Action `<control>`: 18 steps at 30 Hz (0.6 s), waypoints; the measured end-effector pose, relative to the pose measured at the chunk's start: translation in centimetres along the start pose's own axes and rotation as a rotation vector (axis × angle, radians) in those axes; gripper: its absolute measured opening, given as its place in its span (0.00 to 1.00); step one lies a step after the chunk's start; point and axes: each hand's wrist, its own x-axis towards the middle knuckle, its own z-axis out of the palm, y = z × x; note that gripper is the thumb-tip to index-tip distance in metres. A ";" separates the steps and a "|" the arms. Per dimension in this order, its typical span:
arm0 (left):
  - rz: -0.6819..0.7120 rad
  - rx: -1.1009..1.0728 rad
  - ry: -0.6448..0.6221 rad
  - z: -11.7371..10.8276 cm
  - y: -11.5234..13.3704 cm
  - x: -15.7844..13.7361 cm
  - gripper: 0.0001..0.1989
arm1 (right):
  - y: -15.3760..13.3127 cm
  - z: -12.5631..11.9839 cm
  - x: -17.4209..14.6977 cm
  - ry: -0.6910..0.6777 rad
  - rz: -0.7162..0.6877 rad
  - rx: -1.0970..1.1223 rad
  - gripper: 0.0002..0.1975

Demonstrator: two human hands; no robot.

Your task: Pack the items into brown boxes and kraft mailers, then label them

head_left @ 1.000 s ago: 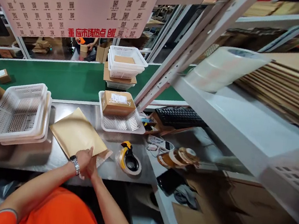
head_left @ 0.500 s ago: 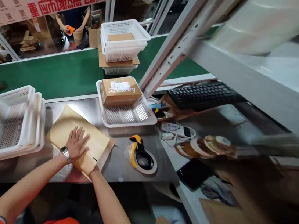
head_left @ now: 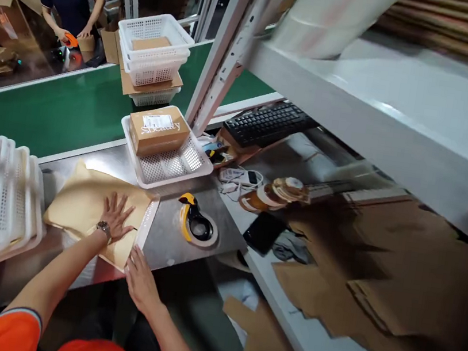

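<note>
A yellow-brown paper envelope (head_left: 78, 197) lies flat on the metal worktable, with a pale strip (head_left: 147, 224) along its right end. My left hand (head_left: 115, 218), fingers spread, presses flat on the envelope's right half. At the lower right corner, my right hand (head_left: 141, 278) has its fingers together on the envelope's edge by the strip; its thumb is hidden. Right of the envelope, a yellow and black tape dispenser (head_left: 196, 222) with a roll of tape rests on the metal.
Stacked white baskets (head_left: 17, 197) stand at left. A white basket (head_left: 160, 174) behind the envelope holds a cardboard box (head_left: 159, 133). More baskets (head_left: 153, 54) sit on the green conveyor (head_left: 51, 109); a co-worker (head_left: 72, 7) stands beyond. At right are a shelf (head_left: 357, 105), keyboard (head_left: 263, 121) and phone (head_left: 264, 232).
The view has swung to the right. My right fingers, hidden before at the envelope's lower corner, now show on its edge, and the pale end strip shows more plainly. My left hand stays flat.
</note>
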 end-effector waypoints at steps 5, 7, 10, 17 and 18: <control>0.017 0.023 -0.011 0.5 0.9 0.7 0.43 | -0.3 2.1 -4.6 0.165 0.048 -0.026 0.15; 0.048 0.047 -0.012 0.8 1.0 0.7 0.41 | -0.5 2.1 -4.0 0.209 0.129 0.018 0.14; 0.068 0.067 -0.002 1.2 0.9 0.8 0.41 | -0.9 1.2 -2.9 0.187 0.253 0.155 0.12; 0.039 0.057 -0.016 1.1 0.7 1.2 0.45 | -0.2 -3.6 -2.4 0.191 0.463 0.509 0.15; 0.040 0.049 -0.021 1.0 0.7 1.2 0.46 | 0.3 -5.2 -2.7 0.249 0.559 0.571 0.15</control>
